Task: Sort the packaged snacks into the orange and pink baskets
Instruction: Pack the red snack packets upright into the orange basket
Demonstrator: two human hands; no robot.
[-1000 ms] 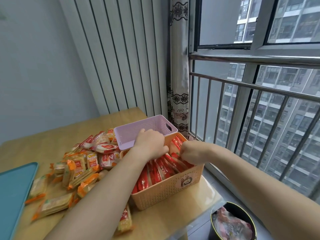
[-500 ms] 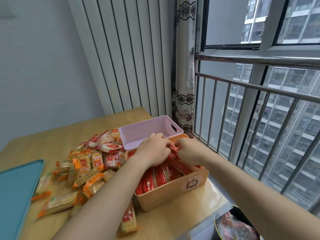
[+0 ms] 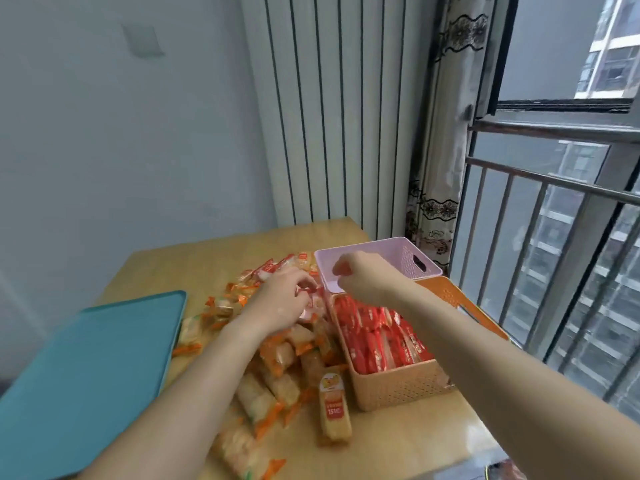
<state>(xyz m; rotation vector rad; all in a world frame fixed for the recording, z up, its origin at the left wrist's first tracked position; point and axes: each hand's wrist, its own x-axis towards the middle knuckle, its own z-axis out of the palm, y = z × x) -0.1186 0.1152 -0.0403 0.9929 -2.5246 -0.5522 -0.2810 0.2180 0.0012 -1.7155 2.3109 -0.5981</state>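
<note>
On the wooden table (image 3: 398, 441), beside the window, the orange basket (image 3: 398, 386) stands nearest, packed with upright red packets (image 3: 374, 341). The right forearm crosses it and hides part of its far right side. Just behind it, touching or nearly so, is the pink basket (image 3: 412, 258), whose inside is mostly screened by the right hand (image 3: 362, 277). That hand hovers over the pink basket's near rim with fingers curled; blur makes it impossible to say whether it pinches anything. Left of the baskets lies a loose pile of orange-and-yellow snacks (image 3: 284, 372), partly covered by the left forearm. The left hand (image 3: 280, 301) rests on the pile's far end, fingers curled round a red-and-white packet (image 3: 311, 303) whose print is too smeared to read. A teal tray (image 3: 86, 368) is cut off at the left edge.
</note>
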